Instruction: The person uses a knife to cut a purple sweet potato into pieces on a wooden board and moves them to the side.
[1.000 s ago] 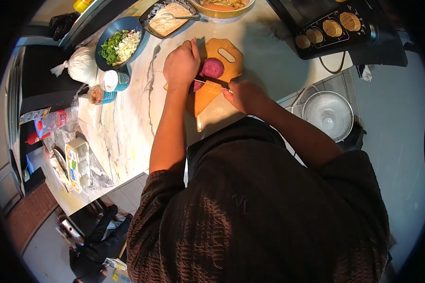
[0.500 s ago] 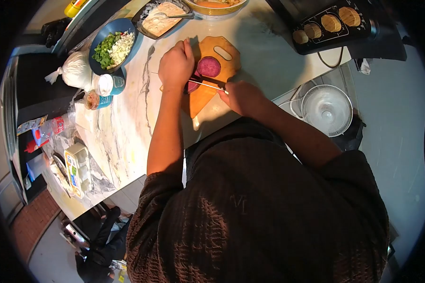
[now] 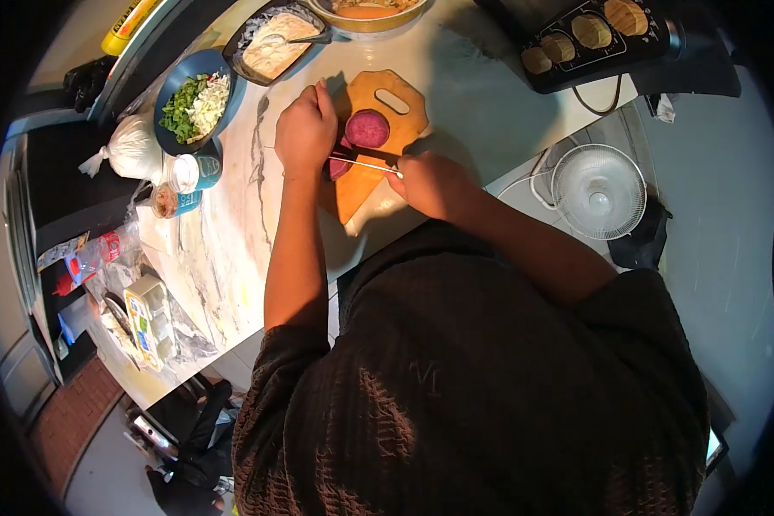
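Note:
My right hand [image 3: 434, 184] is closed round the handle of a knife [image 3: 366, 164], whose thin blade points left across the wooden cutting board [image 3: 404, 129]. Beneath and beside the blade lies a purple root vegetable piece [image 3: 339, 165], partly covered by my left hand. A round purple slice [image 3: 367, 129] rests flat on the board, just beyond the blade. My left hand [image 3: 307, 129] is at the board's left edge with its fingers curled and one digit pointing up. What those fingers grip is hidden behind the hand.
A blue bowl [image 3: 167, 96] holds chopped greens and white pieces. Nearby are a dark tray [image 3: 240, 34] with pale food and a spoon, a tied white bag [image 3: 135, 148] and jars [image 3: 196, 173]. A black appliance [image 3: 537, 82] stands right; a white basket [image 3: 599, 191] sits lower down.
The whole view has shifted slightly. Both hands and the knife keep nearly the same place over the board, and the blade still crosses beside the purple piece.

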Tool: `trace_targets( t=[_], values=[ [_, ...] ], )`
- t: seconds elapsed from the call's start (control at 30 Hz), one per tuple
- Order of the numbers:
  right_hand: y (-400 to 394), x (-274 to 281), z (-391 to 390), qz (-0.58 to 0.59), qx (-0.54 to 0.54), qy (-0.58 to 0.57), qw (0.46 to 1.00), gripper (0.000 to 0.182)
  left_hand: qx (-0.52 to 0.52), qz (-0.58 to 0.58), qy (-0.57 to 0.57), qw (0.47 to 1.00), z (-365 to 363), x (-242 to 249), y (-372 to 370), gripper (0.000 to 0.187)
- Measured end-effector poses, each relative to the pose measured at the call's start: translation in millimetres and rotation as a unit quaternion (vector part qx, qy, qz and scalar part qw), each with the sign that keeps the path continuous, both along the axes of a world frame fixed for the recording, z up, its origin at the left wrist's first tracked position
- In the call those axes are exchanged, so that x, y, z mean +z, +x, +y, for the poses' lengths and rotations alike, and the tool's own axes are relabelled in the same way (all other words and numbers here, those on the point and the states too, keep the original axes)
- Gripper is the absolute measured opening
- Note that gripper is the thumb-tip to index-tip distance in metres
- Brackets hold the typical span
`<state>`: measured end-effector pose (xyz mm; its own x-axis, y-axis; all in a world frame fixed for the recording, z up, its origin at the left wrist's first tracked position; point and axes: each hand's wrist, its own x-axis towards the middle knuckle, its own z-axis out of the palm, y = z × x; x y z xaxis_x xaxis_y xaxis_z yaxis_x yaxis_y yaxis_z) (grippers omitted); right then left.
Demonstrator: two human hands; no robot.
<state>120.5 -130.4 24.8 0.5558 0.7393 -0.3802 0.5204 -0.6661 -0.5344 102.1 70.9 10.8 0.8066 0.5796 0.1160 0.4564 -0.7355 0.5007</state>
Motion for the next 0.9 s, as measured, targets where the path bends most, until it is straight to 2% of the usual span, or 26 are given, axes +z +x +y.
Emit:
trace_targets(
  t=[0.47,0.6,0.77,0.9],
  values=[
    [4.0,-4.3,-0.8,-0.008,0.002,0.020,1.000,0.038,0.016,0.043,0.020,0.999,-1.7,2.0,4.0,0.041],
    [4.0,-0.1,-0.9,-0.017,0.016,0.017,1.000,0.038,0.016,0.025,0.016,0.999,2.5,-6.4,0.3,0.042],
    [14.8,5.7,7.6,-0.024,0.011,-0.010,1.000,0.038,0.018,-0.020,-0.054,0.998,0.5,-7.1,-3.6,0.042],
    [9.0,-6.4,2.5,0.003,0.010,-0.008,1.000,0.039,0.002,0.015,-0.059,0.998,4.5,-6.1,1.4,0.042]
  ],
)
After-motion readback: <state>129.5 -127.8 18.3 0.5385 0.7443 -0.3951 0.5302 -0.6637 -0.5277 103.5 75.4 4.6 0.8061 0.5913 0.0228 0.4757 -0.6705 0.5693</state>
